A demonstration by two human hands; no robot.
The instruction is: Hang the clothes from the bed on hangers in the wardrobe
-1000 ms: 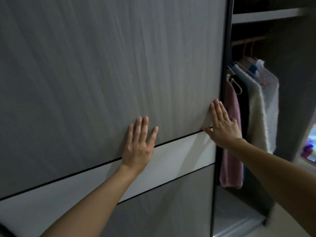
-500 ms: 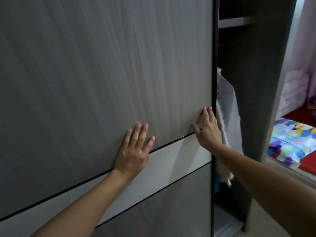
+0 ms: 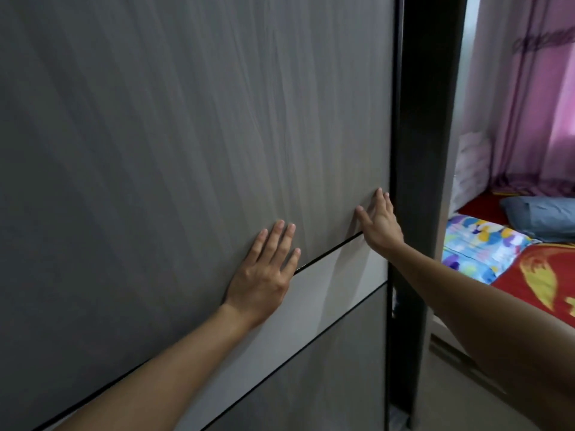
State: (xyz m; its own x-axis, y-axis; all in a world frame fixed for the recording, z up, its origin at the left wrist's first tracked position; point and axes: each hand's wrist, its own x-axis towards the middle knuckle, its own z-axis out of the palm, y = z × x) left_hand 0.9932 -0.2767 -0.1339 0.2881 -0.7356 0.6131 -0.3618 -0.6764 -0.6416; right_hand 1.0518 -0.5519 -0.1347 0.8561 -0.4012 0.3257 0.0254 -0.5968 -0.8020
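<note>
Both hands are pressed flat on the sliding door (image 3: 193,150) of the wardrobe (image 3: 417,157), left hand (image 3: 264,272) mid-panel, right hand (image 3: 378,225) at its edge; each grip is open and empty. Only a narrow gap is left. No clothes are seen on the bed (image 3: 497,256). Closing looks like the step in hand; a last push is called for.

Matt grey woodgrain wardrobe door (image 3: 186,135) with smooth pale band (image 3: 342,275); printed cloth bedding (image 3: 485,244).

door (image 3: 186,119): grey woodgrain, white band | curtain (image 3: 529,104): pink-purple | pillow (image 3: 547,216): blue-grey | bedsheet (image 3: 479,247): multicoloured blotches
</note>
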